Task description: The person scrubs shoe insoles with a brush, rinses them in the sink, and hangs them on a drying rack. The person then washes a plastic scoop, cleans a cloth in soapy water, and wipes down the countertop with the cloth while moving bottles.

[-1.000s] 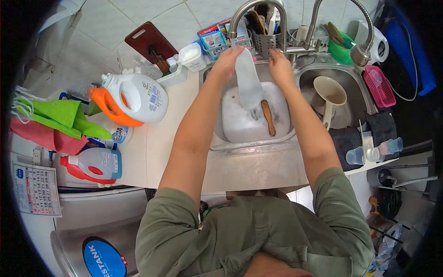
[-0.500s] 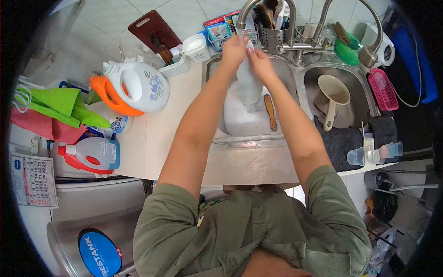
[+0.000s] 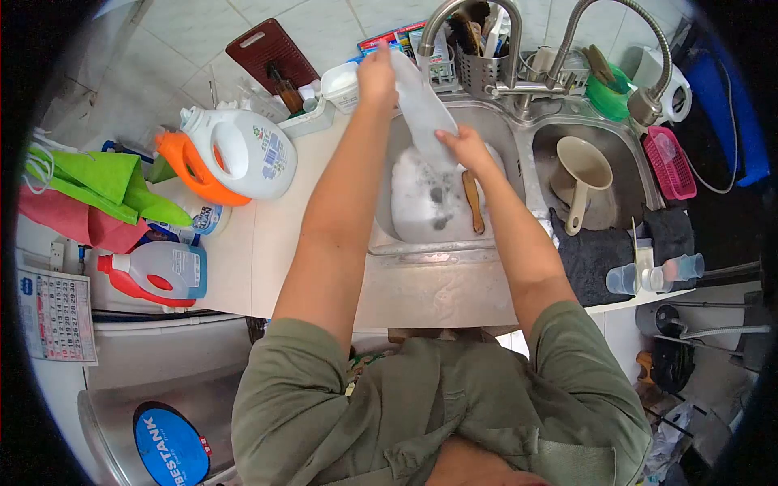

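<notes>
A long, whitish translucent piece [image 3: 421, 105] stretches slantwise above the left sink basin [image 3: 512, 174]. My left hand [image 3: 378, 79] is closed on its upper end, left of the curved faucet [image 3: 435, 24]. Lower down, my right hand [image 3: 466, 148] pinches its right edge, with the thumb showing. Below lies white suds [image 3: 417, 206] in the basin, with dark patches showing through. A wooden-handled tool [image 3: 472, 202] rests in the suds near my right wrist.
A beige dipper [image 3: 585, 164] sits in the right basin. Detergent bottles [image 3: 271, 158] stand on the left counter. Behind are a brown board [image 3: 271, 53], a white tub [image 3: 340, 87] and a metal utensil holder [image 3: 478, 73]. A flexible spout [image 3: 646, 104] hangs at the right, near a pink basket [image 3: 671, 162].
My left hand has moved left and up with one end of the piece. My right hand has moved down along it, and the piece now slants away from under the faucet.
</notes>
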`<action>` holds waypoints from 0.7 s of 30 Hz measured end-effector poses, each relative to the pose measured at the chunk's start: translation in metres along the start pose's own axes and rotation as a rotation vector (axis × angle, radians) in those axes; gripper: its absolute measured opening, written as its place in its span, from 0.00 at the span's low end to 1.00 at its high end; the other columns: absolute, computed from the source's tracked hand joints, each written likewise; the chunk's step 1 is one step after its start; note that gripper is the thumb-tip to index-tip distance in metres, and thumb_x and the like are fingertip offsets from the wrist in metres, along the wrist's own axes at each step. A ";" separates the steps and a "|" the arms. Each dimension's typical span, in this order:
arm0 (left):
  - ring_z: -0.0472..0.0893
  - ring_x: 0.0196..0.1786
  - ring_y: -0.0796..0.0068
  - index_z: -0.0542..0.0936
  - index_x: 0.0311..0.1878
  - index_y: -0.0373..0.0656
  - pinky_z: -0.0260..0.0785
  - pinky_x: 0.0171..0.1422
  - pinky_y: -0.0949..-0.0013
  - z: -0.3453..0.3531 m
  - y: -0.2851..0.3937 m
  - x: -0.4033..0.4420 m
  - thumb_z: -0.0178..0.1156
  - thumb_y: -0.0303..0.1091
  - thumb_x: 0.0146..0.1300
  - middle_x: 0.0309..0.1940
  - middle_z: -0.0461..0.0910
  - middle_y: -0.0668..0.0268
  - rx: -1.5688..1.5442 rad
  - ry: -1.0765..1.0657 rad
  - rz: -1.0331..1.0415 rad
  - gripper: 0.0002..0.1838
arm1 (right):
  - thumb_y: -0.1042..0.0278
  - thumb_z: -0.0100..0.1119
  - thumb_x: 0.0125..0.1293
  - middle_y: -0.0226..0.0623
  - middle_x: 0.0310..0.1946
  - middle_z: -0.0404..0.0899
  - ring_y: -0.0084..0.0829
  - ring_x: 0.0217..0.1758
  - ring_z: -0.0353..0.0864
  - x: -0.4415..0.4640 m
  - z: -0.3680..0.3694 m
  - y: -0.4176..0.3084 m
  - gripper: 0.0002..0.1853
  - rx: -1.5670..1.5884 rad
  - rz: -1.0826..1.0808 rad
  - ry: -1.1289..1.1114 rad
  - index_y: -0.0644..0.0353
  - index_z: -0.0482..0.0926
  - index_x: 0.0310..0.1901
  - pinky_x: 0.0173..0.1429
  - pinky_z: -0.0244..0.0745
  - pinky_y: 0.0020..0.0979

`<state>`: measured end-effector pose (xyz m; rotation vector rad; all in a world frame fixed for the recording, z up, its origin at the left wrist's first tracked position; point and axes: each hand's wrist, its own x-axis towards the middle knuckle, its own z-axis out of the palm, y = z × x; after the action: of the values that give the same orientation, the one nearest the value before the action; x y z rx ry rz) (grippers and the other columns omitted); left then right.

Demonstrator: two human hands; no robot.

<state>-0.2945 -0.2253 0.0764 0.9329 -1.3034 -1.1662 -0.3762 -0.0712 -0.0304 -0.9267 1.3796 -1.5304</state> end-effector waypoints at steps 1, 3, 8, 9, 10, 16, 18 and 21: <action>0.78 0.30 0.65 0.74 0.40 0.36 0.72 0.34 0.61 -0.009 0.014 -0.001 0.52 0.46 0.63 0.28 0.77 0.58 -0.205 -0.139 -0.095 0.19 | 0.63 0.56 0.61 0.30 0.32 0.79 0.19 0.31 0.74 -0.003 -0.001 0.007 0.13 0.046 0.002 0.022 0.63 0.76 0.43 0.37 0.70 0.24; 0.78 0.38 0.62 0.70 0.48 0.37 0.72 0.39 0.53 -0.017 0.023 -0.003 0.53 0.45 0.62 0.34 0.78 0.57 -0.464 -0.357 -0.213 0.21 | 0.64 0.56 0.60 0.33 0.32 0.79 0.21 0.32 0.75 0.003 -0.001 0.012 0.13 0.018 -0.010 0.066 0.63 0.76 0.43 0.39 0.70 0.25; 0.74 0.51 0.60 0.66 0.55 0.40 0.66 0.54 0.50 -0.027 -0.038 -0.048 0.54 0.45 0.61 0.50 0.72 0.57 -0.622 -0.596 -0.415 0.24 | 0.65 0.57 0.59 0.36 0.33 0.80 0.22 0.34 0.76 0.010 0.002 -0.007 0.14 0.006 -0.035 0.091 0.64 0.76 0.44 0.41 0.70 0.26; 0.74 0.51 0.60 0.66 0.55 0.40 0.66 0.54 0.50 -0.027 -0.048 -0.058 0.54 0.45 0.61 0.50 0.72 0.57 -0.621 -0.596 -0.415 0.24 | 0.65 0.57 0.59 0.35 0.33 0.80 0.23 0.33 0.76 0.011 0.001 -0.009 0.14 0.046 -0.046 0.074 0.64 0.76 0.44 0.41 0.70 0.26; 0.72 0.54 0.61 0.65 0.56 0.42 0.63 0.57 0.49 -0.027 -0.055 -0.067 0.54 0.45 0.61 0.52 0.71 0.58 -0.623 -0.672 -0.469 0.24 | 0.65 0.57 0.59 0.35 0.33 0.80 0.23 0.33 0.76 0.011 0.000 -0.009 0.14 0.087 -0.056 0.058 0.64 0.76 0.44 0.41 0.71 0.26; 0.67 0.59 0.60 0.64 0.58 0.43 0.58 0.60 0.44 -0.046 -0.054 -0.087 0.52 0.48 0.61 0.55 0.69 0.61 -0.823 -0.776 -0.762 0.26 | 0.63 0.60 0.55 0.42 0.39 0.79 0.29 0.37 0.78 0.017 0.000 0.008 0.20 -0.066 -0.090 -0.032 0.60 0.74 0.49 0.43 0.71 0.29; 0.66 0.60 0.59 0.63 0.58 0.43 0.57 0.60 0.43 -0.043 -0.052 -0.089 0.51 0.50 0.61 0.55 0.69 0.61 -0.766 -0.799 -0.798 0.27 | 0.59 0.59 0.55 0.49 0.47 0.72 0.37 0.45 0.74 0.017 0.002 -0.001 0.25 -0.352 -0.103 0.117 0.59 0.69 0.53 0.48 0.69 0.34; 0.69 0.57 0.61 0.64 0.59 0.43 0.60 0.61 0.52 -0.025 -0.060 -0.097 0.47 0.57 0.61 0.54 0.69 0.59 -0.583 -0.621 -0.637 0.31 | 0.52 0.56 0.56 0.58 0.59 0.57 0.52 0.59 0.61 0.013 0.034 -0.010 0.33 -0.721 -0.042 0.398 0.57 0.59 0.61 0.58 0.61 0.43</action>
<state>-0.2669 -0.1460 -0.0051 0.5620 -1.0248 -2.3190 -0.3504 -0.0952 -0.0168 -1.1032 2.2957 -1.2933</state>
